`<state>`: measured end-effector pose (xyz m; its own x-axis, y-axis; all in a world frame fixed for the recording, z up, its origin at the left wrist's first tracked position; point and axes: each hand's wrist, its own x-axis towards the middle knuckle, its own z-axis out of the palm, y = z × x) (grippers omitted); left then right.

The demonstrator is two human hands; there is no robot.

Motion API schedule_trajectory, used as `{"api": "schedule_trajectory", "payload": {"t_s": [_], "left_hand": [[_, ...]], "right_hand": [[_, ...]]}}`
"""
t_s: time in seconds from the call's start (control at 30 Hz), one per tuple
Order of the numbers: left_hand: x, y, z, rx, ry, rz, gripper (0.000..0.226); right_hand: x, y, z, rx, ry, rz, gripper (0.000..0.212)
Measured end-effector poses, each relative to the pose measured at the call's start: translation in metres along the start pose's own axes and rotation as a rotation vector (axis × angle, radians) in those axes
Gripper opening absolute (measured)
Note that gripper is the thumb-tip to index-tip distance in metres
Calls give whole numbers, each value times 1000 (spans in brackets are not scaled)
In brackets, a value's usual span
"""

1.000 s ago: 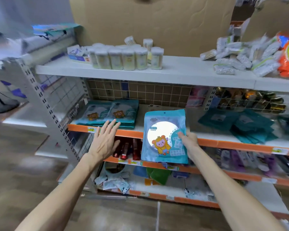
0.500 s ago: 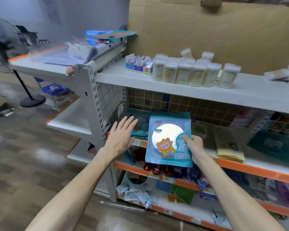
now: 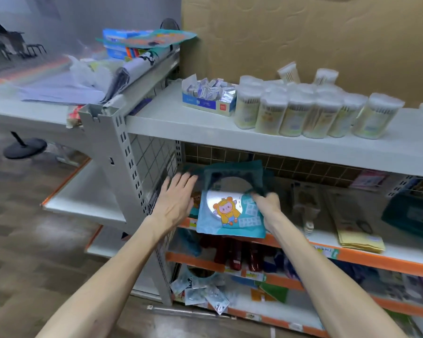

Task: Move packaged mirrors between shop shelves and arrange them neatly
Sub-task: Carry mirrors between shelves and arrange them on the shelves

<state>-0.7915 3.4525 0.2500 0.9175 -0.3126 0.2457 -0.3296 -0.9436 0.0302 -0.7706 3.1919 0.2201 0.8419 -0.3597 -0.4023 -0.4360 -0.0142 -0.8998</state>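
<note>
The grey top shelf [image 3: 205,128] carries a box of sachets [image 3: 209,97] just right of the perforated post [image 3: 122,152]. Cotton-swab tubs [image 3: 310,111] stand farther right of the post.

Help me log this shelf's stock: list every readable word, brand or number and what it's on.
No text here can be read.
On the mirror package: print beside the cartoon figure, blurred.
On the blue box: red logo, too small.
On the cotton swab tubs: labels blurred.
On the shelf-edge tags: too small.
</note>
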Motion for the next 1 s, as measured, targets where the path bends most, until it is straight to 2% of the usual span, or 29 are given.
{"api": "schedule_trajectory", "payload": {"t_s": [0.07, 0.2, 0.37, 0.47, 0.57, 0.73, 0.83, 1.0], "left_hand": [[16, -9, 3, 24, 3, -7, 53], [38, -24, 12, -16, 12, -17, 78], [56, -27, 19, -22, -32, 18, 85], [65, -30, 27, -14, -31, 15, 77], [71, -35, 31, -63, 37, 3, 70], [68, -38, 40, -81, 134, -38, 81], [65, -46, 47, -72, 114, -72, 90], [66, -45, 50, -15, -58, -49, 76]], "right_hand": [[16, -7, 19, -15, -28, 55, 19], [48, -14, 59, -65, -102, 118, 45], [71, -8, 89, -127, -118, 162, 64], [72, -10, 102, -167, -140, 178, 64], [73, -9, 110, -252, -181, 103, 39], [82, -18, 138, -446, -26, -51, 31], [77, -13, 151, -659, 53, -158, 33], [65, -3, 158, -888, 137, -305, 24]]}}
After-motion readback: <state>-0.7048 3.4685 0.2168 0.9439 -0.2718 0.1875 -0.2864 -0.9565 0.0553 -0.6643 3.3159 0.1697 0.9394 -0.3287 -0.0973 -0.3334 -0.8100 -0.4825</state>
